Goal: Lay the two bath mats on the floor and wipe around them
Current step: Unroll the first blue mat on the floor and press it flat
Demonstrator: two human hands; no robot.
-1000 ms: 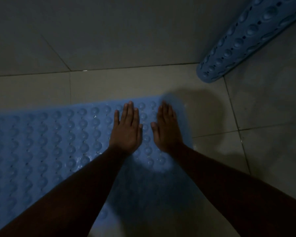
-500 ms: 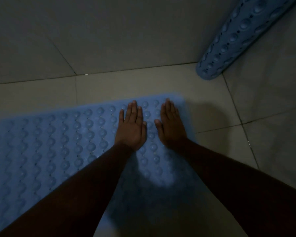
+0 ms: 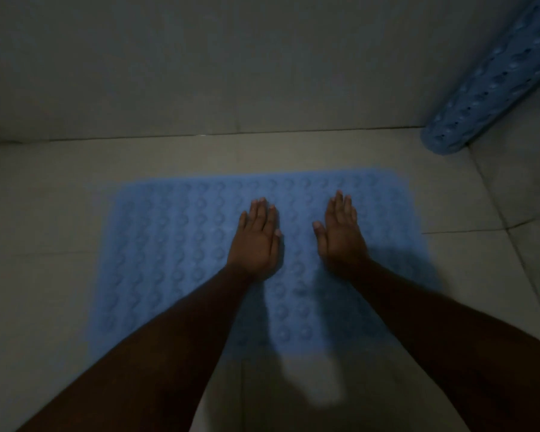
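The laid bath mat (image 3: 175, 244) lies flat on the floor (image 3: 44, 213), its long axis running left to right. Both hands rest on it palm down, fingers straight, gripping nothing: the left hand (image 3: 256, 241) near its middle, the right hand (image 3: 340, 235) toward its right end. The rolled bath mat (image 3: 493, 85) leans beyond the laid bath mat's far right corner, apart from it, slanting up and right. The right hand is nearer to it.

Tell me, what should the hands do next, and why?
Probably lift the right hand and reach for the rolled mat at the far right. The flat mat already lies spread on the floor under the left hand too, but the rolled one is not laid yet.
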